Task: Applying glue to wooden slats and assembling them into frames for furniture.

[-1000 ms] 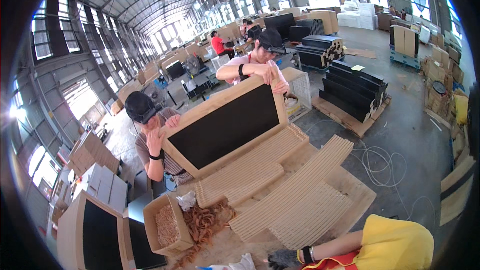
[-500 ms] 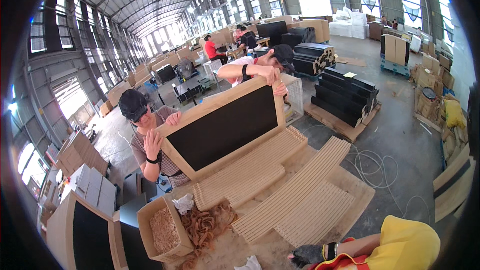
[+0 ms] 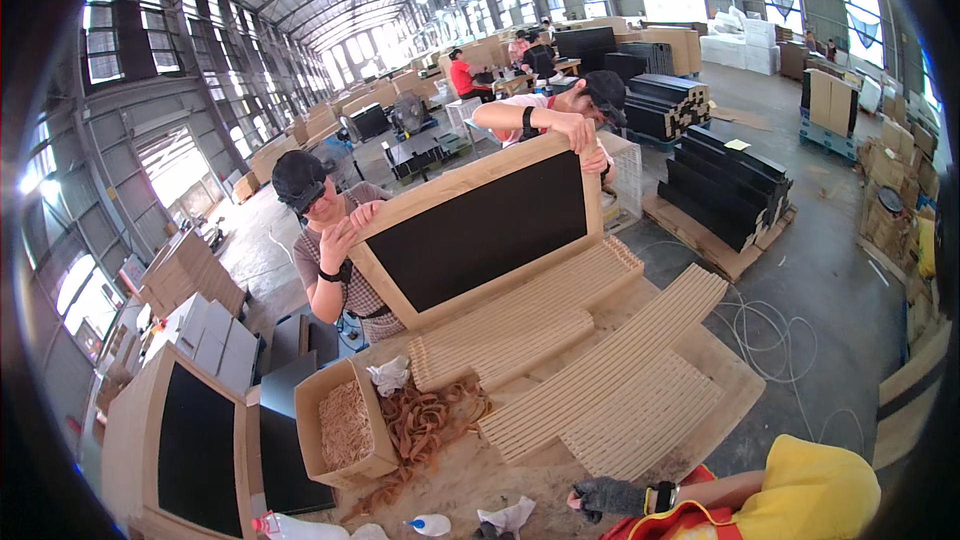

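Observation:
My right hand (image 3: pixel 603 499), in a grey glove with a bare fingertip showing, is at the lower right, near the front of several stacked pale wood strips (image 3: pixel 640 415). Its fingers look curled in, and whatever they hold is hidden. At the bottom edge a small dark patch, likely my left hand (image 3: pixel 488 532), shows beside a crumpled white cloth (image 3: pixel 510 514); its fingers are cut off. Across the worktable (image 3: pixel 440 485), two people hold a wood-framed black panel (image 3: pixel 480 230) upright on its edge. More grooved strips (image 3: pixel 520 325) lie in front of the panel.
A cardboard box (image 3: pixel 345 425) of wood shavings stands at the left, beside brown curled strips (image 3: pixel 425 420). A white bottle (image 3: pixel 298 527) and a blue-tipped bottle (image 3: pixel 430 524) are at the near edge. Stacked black boards (image 3: pixel 722 185) and a loose hose (image 3: pixel 765 335) lie beyond.
The view has shifted, so the bottles and a dark patch now show along the bottom edge. The left person's lower hand has moved up to the panel's corner.

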The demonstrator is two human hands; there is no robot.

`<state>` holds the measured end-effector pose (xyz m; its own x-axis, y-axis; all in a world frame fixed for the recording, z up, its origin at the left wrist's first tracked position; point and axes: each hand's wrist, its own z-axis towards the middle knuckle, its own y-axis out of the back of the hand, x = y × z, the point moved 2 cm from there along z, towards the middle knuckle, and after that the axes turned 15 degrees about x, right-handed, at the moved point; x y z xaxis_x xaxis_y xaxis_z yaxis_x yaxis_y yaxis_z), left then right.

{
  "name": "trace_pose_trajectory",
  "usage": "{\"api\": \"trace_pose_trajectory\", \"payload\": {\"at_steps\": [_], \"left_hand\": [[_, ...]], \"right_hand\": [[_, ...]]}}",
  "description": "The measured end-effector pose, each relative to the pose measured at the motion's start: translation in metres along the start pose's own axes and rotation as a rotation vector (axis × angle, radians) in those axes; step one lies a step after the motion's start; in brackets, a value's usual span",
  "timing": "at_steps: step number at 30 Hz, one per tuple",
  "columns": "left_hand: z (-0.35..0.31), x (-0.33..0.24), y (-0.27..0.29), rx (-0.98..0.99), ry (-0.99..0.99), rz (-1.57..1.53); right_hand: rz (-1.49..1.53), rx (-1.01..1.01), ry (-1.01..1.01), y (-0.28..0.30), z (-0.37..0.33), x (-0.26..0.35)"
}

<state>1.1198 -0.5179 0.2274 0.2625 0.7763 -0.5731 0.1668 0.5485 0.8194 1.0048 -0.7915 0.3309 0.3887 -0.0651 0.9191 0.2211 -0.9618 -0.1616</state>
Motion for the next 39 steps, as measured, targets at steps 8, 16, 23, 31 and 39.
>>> {"api": "trace_pose_trajectory", "payload": {"at_steps": [8,16,23,31,39], "left_hand": [[-0.009,-0.128,0.073,0.298,-0.069,-0.803],[0.007,-0.275,0.029,0.163,0.170,-1.500],[-0.008,-0.401,0.002,0.324,-0.470,-0.538],[-0.009,-0.406,-0.061,0.387,-0.883,-0.171],[-0.011,-0.369,-0.131,0.609,-0.905,0.248]], "right_hand": [[-0.992,-0.413,0.681,0.010,-0.056,0.138],[0.233,0.171,0.535,0.048,-0.038,0.062],[0.333,-0.439,0.594,0.072,-0.132,0.093],[0.015,-1.192,0.420,0.201,-0.241,0.036],[-0.592,-1.102,0.354,0.217,-0.253,0.033]]}}
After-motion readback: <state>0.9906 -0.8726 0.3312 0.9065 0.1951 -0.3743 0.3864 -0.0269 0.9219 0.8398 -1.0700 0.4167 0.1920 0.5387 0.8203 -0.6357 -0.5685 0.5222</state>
